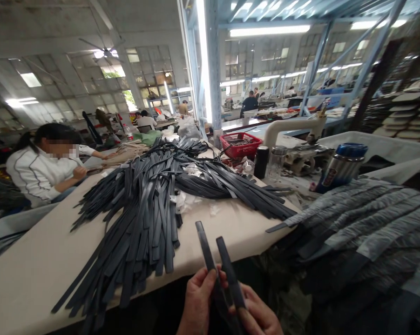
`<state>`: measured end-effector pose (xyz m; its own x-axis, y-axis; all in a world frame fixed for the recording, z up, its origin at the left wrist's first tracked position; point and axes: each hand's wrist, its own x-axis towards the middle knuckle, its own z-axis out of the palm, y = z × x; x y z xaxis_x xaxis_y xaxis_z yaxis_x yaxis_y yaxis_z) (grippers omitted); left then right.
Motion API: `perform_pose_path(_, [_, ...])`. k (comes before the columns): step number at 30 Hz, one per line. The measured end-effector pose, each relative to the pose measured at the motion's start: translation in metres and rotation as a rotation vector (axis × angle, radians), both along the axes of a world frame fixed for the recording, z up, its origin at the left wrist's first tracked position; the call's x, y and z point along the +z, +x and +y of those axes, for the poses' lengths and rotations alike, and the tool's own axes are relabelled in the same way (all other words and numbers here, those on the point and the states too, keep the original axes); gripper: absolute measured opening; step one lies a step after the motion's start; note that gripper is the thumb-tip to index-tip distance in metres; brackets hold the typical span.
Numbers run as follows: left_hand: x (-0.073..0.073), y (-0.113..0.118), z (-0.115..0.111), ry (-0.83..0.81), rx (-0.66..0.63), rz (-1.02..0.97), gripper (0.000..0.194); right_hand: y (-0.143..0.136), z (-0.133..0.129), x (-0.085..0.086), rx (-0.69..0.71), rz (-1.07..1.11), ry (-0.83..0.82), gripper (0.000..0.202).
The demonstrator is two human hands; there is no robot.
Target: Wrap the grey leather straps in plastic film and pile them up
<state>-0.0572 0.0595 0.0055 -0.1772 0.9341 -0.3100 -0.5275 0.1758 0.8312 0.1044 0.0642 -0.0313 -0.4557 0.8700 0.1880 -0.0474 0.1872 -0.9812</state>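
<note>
Near the bottom centre, my left hand point(200, 298) pinches a dark strip point(205, 244) between thumb and fingers, its flat end pointing up and slightly left. Beside it, my right hand point(257, 311) grips a second dark strip point(227, 260), which also points up. The two strips are close together, with a narrow gap between their upper ends. Their lower parts run down between my hands and are partly hidden. Beyond my hands, a large pile of dark strips point(140, 223) lies fanned over the pale tabletop point(31, 265).
A person in white point(44, 172) sits at the left. Behind the pile is a red basket point(240, 145). A black bottle point(261, 162), a glass jar point(276, 163), a blue-topped flask point(342, 165) and a machine point(302, 158) stand at the right, above wrapped bundles point(377, 223).
</note>
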Motion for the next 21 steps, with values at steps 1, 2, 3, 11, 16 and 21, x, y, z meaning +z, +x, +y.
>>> perform_pose_path(1, [0.003,-0.002,0.0,0.011,-0.055,0.06,0.036,0.002,0.003,0.005,-0.021,0.04,-0.056,0.026])
perform_pose_path(2, [0.005,-0.003,0.0,0.023,-0.127,0.119,0.036,0.003,0.006,0.012,-0.039,0.077,-0.113,0.028])
perform_pose_path(3, [0.006,-0.003,0.0,0.034,-0.206,0.174,0.036,0.003,0.01,0.02,-0.051,0.111,-0.164,0.031])
perform_pose_path(11, [-0.005,0.003,-0.012,0.025,-0.433,0.362,0.045,-0.014,0.037,0.058,-0.106,0.168,-0.095,0.033])
perform_pose_path(16, [-0.012,0.002,-0.023,-0.004,-0.454,0.414,0.048,-0.02,0.036,0.056,-0.131,0.204,-0.102,0.03])
perform_pose_path(21, [-0.021,-0.002,-0.031,0.068,-0.491,0.519,0.048,-0.009,0.037,0.051,-0.094,0.176,-0.139,0.03])
